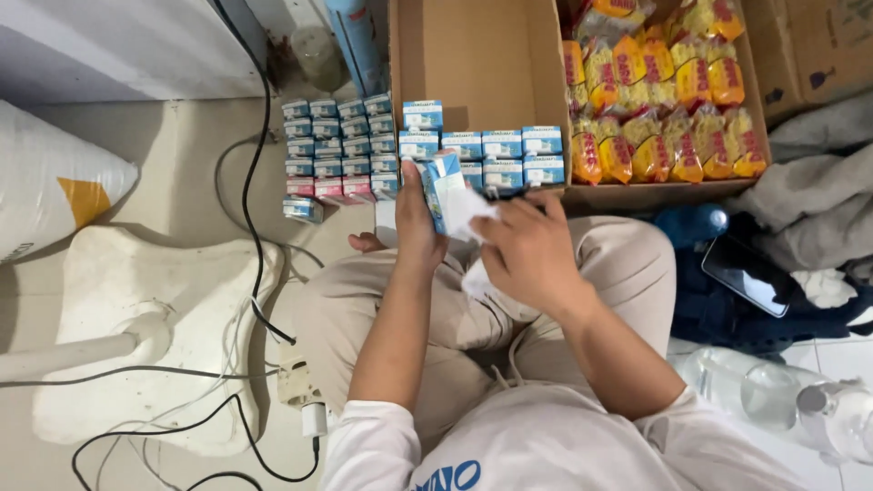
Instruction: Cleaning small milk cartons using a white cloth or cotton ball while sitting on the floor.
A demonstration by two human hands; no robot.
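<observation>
Carefully steady the small blue-and-white carton (443, 189) above your lap: your left hand (414, 223) is clasped around it, your right hand (527, 250) pinches the white cloth (468, 211) against its face; wipe gently.

Pale tiled floor (182, 155) bears stacked small blue cartons (341, 145); an open cardboard box (482, 55); a white fan base (155, 336) with black cables (250, 182); a clear bottle (773, 391); dark clothing (727, 309), seemingly crumpled.
</observation>
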